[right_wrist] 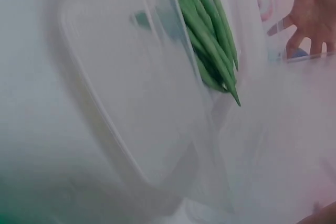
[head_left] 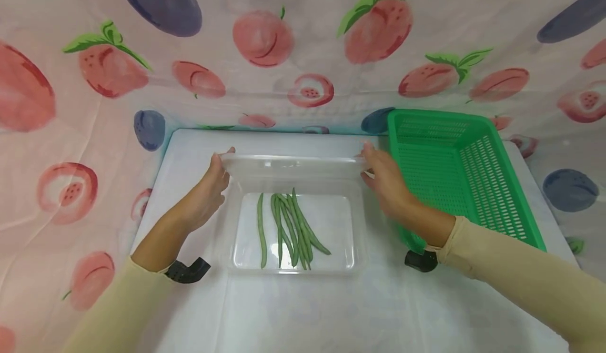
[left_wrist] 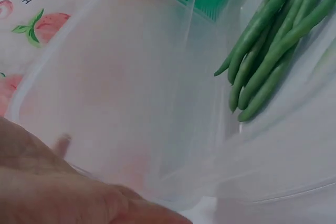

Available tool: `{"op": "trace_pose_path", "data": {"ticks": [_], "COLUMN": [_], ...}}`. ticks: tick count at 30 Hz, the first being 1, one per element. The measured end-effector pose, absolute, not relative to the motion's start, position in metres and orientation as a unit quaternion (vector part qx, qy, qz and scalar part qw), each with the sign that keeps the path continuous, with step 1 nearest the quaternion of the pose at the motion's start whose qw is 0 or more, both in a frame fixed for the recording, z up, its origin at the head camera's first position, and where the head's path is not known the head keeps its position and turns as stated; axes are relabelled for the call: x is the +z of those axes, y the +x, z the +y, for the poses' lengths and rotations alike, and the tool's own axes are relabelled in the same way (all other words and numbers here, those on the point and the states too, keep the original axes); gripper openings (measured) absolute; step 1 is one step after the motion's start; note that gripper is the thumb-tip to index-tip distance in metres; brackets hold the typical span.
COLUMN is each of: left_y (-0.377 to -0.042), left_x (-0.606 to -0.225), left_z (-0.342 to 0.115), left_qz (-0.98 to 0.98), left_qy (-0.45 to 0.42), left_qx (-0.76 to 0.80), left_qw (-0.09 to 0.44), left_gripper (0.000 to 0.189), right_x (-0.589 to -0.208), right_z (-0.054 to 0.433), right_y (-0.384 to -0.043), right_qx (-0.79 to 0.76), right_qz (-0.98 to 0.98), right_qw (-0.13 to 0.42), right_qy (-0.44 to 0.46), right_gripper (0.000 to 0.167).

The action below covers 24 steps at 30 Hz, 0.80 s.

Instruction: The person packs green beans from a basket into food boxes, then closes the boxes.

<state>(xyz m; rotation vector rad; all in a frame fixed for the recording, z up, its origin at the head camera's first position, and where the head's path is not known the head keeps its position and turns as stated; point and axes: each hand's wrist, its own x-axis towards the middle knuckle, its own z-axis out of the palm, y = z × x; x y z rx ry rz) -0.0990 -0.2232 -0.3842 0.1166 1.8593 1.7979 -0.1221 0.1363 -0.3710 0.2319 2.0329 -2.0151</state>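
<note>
A clear plastic lid (head_left: 293, 167) stands tilted up along the far rim of a clear plastic container (head_left: 360, 221). My left hand (head_left: 208, 190) holds the lid by its left end, and my right hand (head_left: 385, 182) grips the right end. Several green beans (head_left: 295, 232) lie in the container, one apart at the left. In the left wrist view the lid (left_wrist: 115, 82) stretches from the left hand (left_wrist: 63, 192) toward the right fingers. Through the right wrist camera, the left hand's fingers (right_wrist: 312, 14) appear spread beyond the lid (right_wrist: 283, 129); the right hand is mostly hidden there.
A green plastic basket (head_left: 518, 195) with slotted sides stands at the right, close by the right forearm. White cloth covers the table (head_left: 303, 316). A fruit-print sheet (head_left: 203, 116) hangs behind and at the sides.
</note>
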Motion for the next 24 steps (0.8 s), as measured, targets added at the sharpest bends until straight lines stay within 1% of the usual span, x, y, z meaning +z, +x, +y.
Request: {"op": "trace_pose_path", "data": {"ticks": [2, 4, 6, 8, 10, 13, 16, 18, 19, 21, 24], "left_y": [-0.091, -0.084, -0.077, -0.071, -0.064, -0.056, -0.05, -0.046, -0.043, -0.04, -0.035], "left_x": [-0.388, -0.393, -0.397, -0.4, -0.404, -0.41, -0.415, -0.418, -0.419, -0.42, -0.422], "left_z": [-0.227, -0.23, -0.231, -0.231, -0.229, -0.224, -0.22, -0.218, -0.217, -0.216, -0.215], "left_qz": [0.691, 0.684, 0.671, 0.671, 0.691, 0.723, 0.746, 0.76, 0.767, 0.78, 0.79], "left_qy": [0.077, 0.11, 0.136, 0.15, 0.165, 0.182, 0.196, 0.188, 0.18, 0.17, 0.175], "left_qx": [0.675, 0.69, 0.707, 0.711, 0.695, 0.663, 0.635, 0.621, 0.614, 0.6, 0.585], "left_qw": [0.246, 0.211, 0.176, 0.144, 0.113, 0.072, 0.046, 0.043, 0.043, 0.045, 0.046], "left_gripper": [0.081, 0.068, 0.057, 0.053, 0.056, 0.064, 0.059, 0.053, 0.054, 0.061, 0.074], "right_x": [-0.372, -0.373, -0.374, -0.374, -0.374, -0.376, -0.38, -0.382, -0.384, -0.386, -0.388], "right_z": [0.139, 0.141, 0.144, 0.146, 0.147, 0.148, 0.149, 0.149, 0.149, 0.148, 0.148], "right_y": [-0.117, -0.112, -0.109, -0.105, -0.102, -0.098, -0.094, -0.091, -0.09, -0.087, -0.083], "right_qx": [-0.699, -0.692, -0.673, -0.635, -0.597, -0.538, -0.497, -0.476, -0.469, -0.462, -0.466], "right_qz": [0.695, 0.701, 0.719, 0.753, 0.784, 0.826, 0.851, 0.861, 0.863, 0.864, 0.861], "right_qw": [0.134, 0.136, 0.138, 0.14, 0.144, 0.149, 0.159, 0.172, 0.18, 0.192, 0.198], "right_qy": [0.097, 0.103, 0.1, 0.101, 0.092, 0.072, 0.052, 0.051, 0.051, 0.054, 0.054], "right_gripper": [0.05, 0.046, 0.049, 0.048, 0.048, 0.058, 0.069, 0.076, 0.08, 0.086, 0.09]}}
